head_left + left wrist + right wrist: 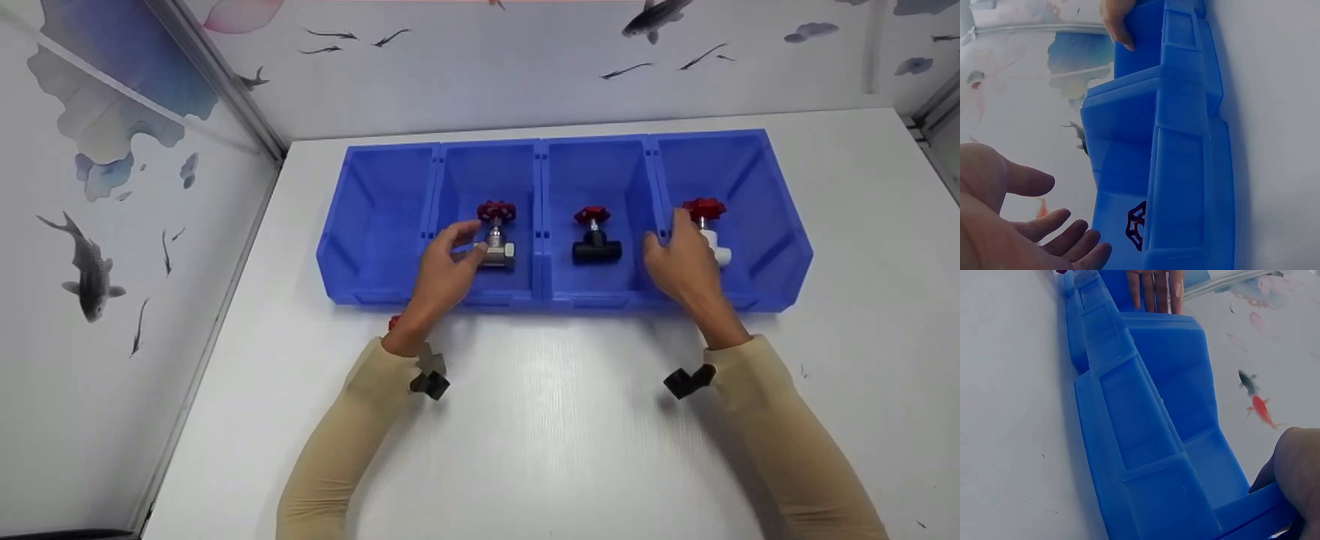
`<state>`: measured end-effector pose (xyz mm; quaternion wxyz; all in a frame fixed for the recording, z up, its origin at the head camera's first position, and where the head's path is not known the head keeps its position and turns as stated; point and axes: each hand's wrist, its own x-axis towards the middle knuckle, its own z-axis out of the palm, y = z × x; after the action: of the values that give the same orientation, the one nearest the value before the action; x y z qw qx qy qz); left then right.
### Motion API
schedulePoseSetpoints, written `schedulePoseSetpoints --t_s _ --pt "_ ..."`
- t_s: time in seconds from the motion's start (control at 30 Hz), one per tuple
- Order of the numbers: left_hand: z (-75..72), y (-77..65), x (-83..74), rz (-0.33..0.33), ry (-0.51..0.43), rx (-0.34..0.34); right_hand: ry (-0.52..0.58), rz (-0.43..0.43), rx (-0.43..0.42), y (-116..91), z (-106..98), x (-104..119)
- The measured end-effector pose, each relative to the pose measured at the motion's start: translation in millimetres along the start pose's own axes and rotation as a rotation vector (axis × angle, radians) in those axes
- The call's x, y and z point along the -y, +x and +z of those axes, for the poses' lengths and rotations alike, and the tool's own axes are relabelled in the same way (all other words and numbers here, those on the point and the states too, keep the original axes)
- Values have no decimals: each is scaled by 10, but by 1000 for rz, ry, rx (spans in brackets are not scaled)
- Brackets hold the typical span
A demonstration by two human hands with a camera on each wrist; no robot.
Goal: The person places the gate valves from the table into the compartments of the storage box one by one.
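Observation:
My left hand (442,274) hangs over the second bin from the left, thumb and fingers apart beside a metal valve (497,255) with a red handwheel. In the left wrist view the palm of that hand (1022,225) is bare, and a red handwheel (1136,225) shows inside the bin. My right hand (684,262) straddles the divider (1258,509) left of the rightmost bin, gripping it between thumb and fingers. Partly hidden behind this hand is a white valve (720,251) with a red handle. A black valve (597,250) with a red handle lies in the bin between the hands.
Several blue bins (600,302) stand joined in a row on a white table (547,435). Some red object (394,322) lies on the table, mostly covered by my left wrist. Printed panels (480,75) rise behind and to the left.

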<state>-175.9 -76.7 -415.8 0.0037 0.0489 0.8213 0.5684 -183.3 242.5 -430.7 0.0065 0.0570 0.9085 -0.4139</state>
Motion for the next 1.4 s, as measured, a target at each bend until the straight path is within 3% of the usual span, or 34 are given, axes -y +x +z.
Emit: schedulePoseSetpoints --t_s 0.2,0.47,1.07,1.4 --pt "-150 -148 -30 -49 -49 33 2 9 15 9 -2 4" --pt "-392 -320 -40 -49 -84 6 -26 -16 -20 -1 10 -16" --pt "-784 -653 168 -176 -157 10 -21 -27 -16 -6 0 4" --pt "-897 -777 259 -210 -160 -12 -33 -22 -23 -3 8 -3"
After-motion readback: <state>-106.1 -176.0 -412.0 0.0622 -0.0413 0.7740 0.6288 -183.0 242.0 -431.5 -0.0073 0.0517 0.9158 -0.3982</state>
